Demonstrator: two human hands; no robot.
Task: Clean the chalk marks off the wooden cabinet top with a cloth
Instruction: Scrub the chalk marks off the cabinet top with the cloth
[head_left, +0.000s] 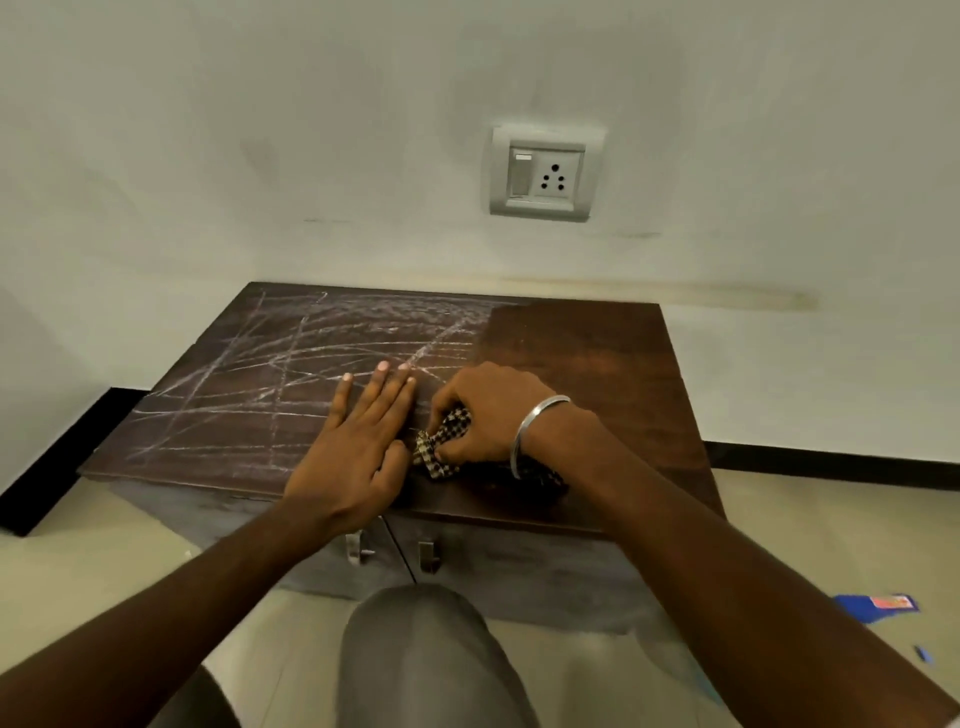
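Grey-trousered knee (415, 654) fills the bottom of the view, in front of the cabinet (530, 577), with both bare forearms reaching over it towards the cabinet top (597, 353); the left hand (353, 447) lies flat on the top near its front edge, about the middle, fingers straight and close together, the thumb out to the side and touching the cloth (441, 441); the right hand (483, 415) sits just beside it, fingers curled tight round the cloth, a bunched piece with a small dark-and-cream check, pressed down on the wood; a silver bangle (524, 436) circles the right wrist, and more of the cloth shows beneath the wrist, lying on the top.

Chalk marks (270, 364), thin white lines crossing one another, cover the left part of the cabinet top from front to back, running under the left fingertips; the right part shows plain reddish-brown wood, and the border between the two parts runs from the back edge down towards the right hand.

Two small metal handles (358, 548) sit on the cabinet's front, just under the top, either side of the door gap; behind the cabinet stands a pale wall (208, 130), with a switch-and-socket plate (543, 174) above the cabinet's back edge; black skirting (52, 457) runs along the wall's foot on both sides of the cabinet; on the pale floor (805, 519) to the cabinet's right lies a blue packet (878, 608).
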